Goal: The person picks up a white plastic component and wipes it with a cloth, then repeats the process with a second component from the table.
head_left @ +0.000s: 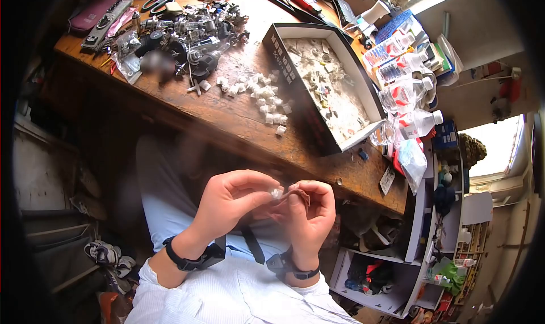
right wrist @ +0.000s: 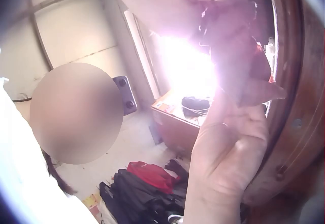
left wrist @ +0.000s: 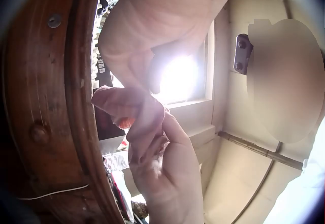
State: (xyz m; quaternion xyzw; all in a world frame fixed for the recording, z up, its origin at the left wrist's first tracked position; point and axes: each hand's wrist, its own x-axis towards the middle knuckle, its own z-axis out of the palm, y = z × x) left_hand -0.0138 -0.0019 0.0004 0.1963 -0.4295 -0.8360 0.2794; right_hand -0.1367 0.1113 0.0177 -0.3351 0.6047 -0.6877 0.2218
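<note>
Clear piece pinched above the lap

Only the head view shows the clear piece [head_left: 276, 193] — a tiny thing between the thumb and fingers of the left hand [head_left: 230, 202]. The right hand [head_left: 315, 213] pinches a brown cloth [head_left: 302, 197] just beside it. Glare and shadow hide the piece in both wrist views. The left wrist view adds a lock [left wrist: 54, 21] and a knob [left wrist: 39, 132] on the wooden front; the right adds dark clothes [right wrist: 134, 198] with a red garment [right wrist: 150, 177] on top.

Both forearms reach forward from the lap, fingertips nearly meeting, fingers bent.

Beyond the hands, the worn table [head_left: 363, 173] bears metal parts [head_left: 210, 57], loose white pieces [head_left: 267, 100] and a black-sided box [head_left: 292, 77] — bottles [head_left: 404, 94] lie along its far side. A bright window [left wrist: 177, 79] stands behind.
</note>
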